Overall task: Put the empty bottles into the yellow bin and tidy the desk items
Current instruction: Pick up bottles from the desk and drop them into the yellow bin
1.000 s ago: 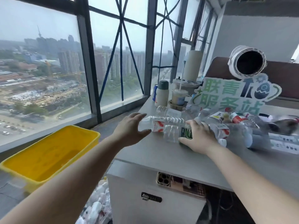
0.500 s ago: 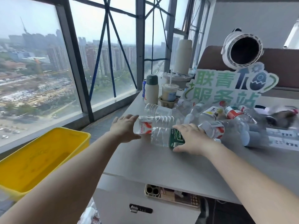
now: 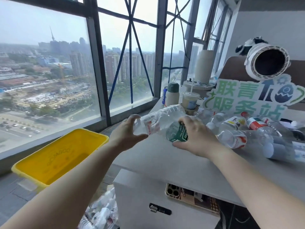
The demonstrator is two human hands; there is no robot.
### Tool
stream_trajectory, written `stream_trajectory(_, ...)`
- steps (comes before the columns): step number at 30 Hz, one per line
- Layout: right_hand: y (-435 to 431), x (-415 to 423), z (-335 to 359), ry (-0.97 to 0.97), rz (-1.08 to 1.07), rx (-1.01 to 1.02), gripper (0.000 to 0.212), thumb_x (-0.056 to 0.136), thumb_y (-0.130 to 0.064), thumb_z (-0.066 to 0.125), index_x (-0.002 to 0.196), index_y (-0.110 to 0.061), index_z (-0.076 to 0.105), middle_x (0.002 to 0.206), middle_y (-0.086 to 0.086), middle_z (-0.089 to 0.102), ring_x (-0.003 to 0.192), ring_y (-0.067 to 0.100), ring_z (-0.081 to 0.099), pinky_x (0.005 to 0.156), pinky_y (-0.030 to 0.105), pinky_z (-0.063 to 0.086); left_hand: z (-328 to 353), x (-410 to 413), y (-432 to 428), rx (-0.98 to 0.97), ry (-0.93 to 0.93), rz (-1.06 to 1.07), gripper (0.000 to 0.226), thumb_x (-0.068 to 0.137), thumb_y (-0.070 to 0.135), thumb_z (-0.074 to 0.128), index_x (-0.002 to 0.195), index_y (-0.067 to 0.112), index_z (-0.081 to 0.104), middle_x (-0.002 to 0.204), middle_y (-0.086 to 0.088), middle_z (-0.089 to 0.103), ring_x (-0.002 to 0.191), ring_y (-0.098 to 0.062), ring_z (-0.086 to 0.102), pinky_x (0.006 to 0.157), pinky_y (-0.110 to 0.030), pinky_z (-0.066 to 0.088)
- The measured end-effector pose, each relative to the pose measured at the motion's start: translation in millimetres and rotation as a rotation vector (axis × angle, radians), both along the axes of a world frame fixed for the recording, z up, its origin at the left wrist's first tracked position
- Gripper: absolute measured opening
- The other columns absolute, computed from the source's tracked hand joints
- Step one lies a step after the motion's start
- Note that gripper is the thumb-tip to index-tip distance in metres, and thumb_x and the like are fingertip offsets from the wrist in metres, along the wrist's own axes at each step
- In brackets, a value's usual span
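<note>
Closest to you, a phone pokes out from under the desk, on top of the white cabinet. The yellow bin sits on the floor to your left, by the window. Your left hand has thumb and fingers curled round the end of a clear red-label bottle, which is tilted up. Your right hand is clamped over a green-label bottle just beside it. Behind, more bottles lie piled before a green sign.
</note>
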State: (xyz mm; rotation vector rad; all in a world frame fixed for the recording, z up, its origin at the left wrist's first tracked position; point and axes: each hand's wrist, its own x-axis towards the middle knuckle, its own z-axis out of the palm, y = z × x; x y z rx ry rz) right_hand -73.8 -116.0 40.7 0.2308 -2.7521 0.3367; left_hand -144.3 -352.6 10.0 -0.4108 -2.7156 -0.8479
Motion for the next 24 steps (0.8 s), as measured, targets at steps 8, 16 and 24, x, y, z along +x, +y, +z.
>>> stream_trajectory(8, -115, 1, 36, 0.369, 0.330, -0.501, 0.069, 0.068, -0.036, 0.082, 0.125, -0.015, 0.049, 0.118, 0.003, 0.053, 0.102, 0.020, 0.054, 0.088, 0.041, 0.048, 57, 72, -127, 0.194, 0.233, 0.182, 0.074, 0.070, 0.044, 0.078, 0.133, 0.031, 0.040, 0.117, -0.002, 0.059, 0.093, -0.017, 0.060, 0.076, -0.038, 0.053)
stream_trajectory(16, -227, -15, 45, 0.350, 0.584, -0.864, 0.065, 0.071, -0.041, 0.078, 0.120, -0.014, 0.045, 0.123, 0.009, 0.052, 0.105, 0.018, 0.056, 0.077, 0.021, 0.051, 70, 114, -232, 0.246, 0.309, 0.389, 0.074, 0.073, 0.043, 0.076, 0.134, 0.027, 0.038, 0.121, -0.004, 0.059, 0.098, -0.015, 0.059, 0.084, -0.043, 0.053)
stream_trajectory(24, -326, -80, 2, 0.184, 0.672, -0.992, 0.068, 0.066, -0.049, 0.070, 0.119, -0.017, 0.041, 0.129, 0.008, 0.047, 0.116, 0.019, 0.053, 0.092, 0.037, 0.053, 20, 77, -320, 0.217, 0.244, 0.538, 0.078, 0.075, 0.048, 0.072, 0.139, 0.025, 0.033, 0.127, -0.008, 0.054, 0.100, -0.017, 0.057, 0.083, -0.044, 0.053)
